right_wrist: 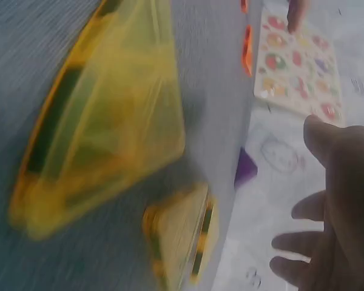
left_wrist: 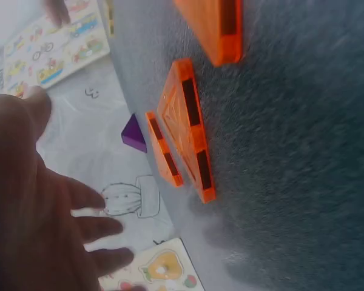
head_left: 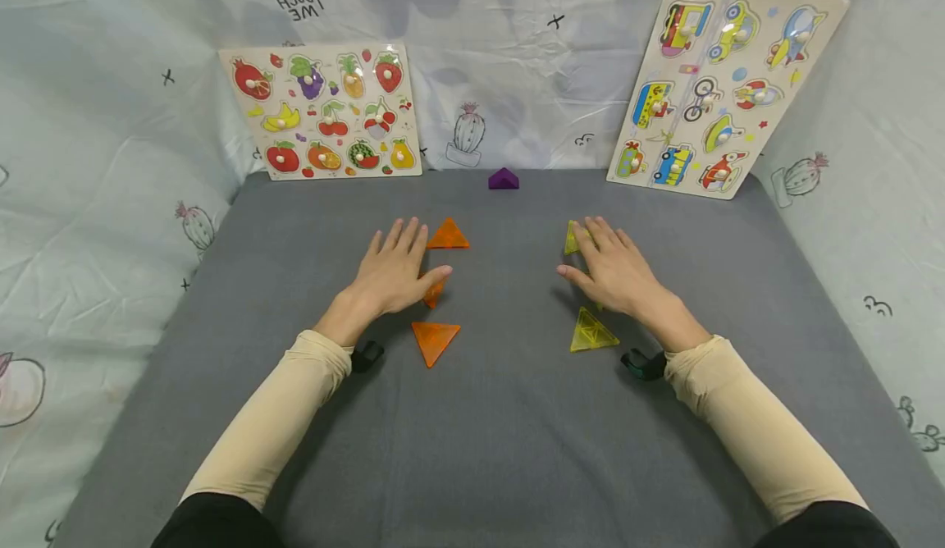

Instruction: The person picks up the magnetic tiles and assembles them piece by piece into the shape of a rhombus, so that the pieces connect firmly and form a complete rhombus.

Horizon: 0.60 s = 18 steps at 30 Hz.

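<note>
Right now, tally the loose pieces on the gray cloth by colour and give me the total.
Orange triangles: 3
Yellow triangles: 3
Purple piece: 1
Total: 7

Fruit puzzle point(head_left: 280, 89) left, vehicle puzzle point(head_left: 749, 142) right, printed cloth point(head_left: 509, 64) behind.

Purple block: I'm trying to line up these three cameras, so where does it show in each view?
Head: the purple block is at upper middle.
Left wrist: left of centre, near mid-height.
Right wrist: right of centre, slightly below mid-height.
Shared landmark: the fruit board, upper left in head, cut off at the bottom in left wrist, upper right in right wrist.
</note>
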Tool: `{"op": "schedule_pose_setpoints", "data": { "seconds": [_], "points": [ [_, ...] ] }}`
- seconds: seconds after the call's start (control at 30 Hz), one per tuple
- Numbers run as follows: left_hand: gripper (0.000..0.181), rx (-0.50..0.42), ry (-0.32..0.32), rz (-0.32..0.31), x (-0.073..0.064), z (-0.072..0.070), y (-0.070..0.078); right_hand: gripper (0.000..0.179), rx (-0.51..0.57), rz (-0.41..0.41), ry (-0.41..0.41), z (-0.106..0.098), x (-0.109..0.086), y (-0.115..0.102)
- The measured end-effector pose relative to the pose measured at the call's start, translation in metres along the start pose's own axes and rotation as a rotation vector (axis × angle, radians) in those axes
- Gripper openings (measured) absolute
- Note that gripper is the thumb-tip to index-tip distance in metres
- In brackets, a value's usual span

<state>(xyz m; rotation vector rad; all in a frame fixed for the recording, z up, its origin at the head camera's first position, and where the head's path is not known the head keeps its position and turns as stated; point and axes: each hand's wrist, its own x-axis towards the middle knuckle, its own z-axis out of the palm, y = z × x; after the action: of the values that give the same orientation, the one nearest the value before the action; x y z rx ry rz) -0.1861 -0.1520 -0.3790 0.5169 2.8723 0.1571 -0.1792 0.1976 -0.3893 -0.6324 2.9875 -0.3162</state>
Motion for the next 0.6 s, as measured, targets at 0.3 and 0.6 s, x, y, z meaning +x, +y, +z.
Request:
{"op": "schedule_pose_setpoints", "data": {
  "seconds": [0.3, 0.6],
  "points": [
    [0.039, 0.085, 0.109, 0.114, -0.019, 0.006, 0.006, 0.063, -0.061, -0.333, -0.066, 0.007, 0.048, -0.053],
    [0.037, 0.099, 0.076, 0.125, -0.029, 0.017, 0.013, 0.067, -0.083, -0.335, -0.253, 0.021, 0.091, -0.098]
  ]
}}
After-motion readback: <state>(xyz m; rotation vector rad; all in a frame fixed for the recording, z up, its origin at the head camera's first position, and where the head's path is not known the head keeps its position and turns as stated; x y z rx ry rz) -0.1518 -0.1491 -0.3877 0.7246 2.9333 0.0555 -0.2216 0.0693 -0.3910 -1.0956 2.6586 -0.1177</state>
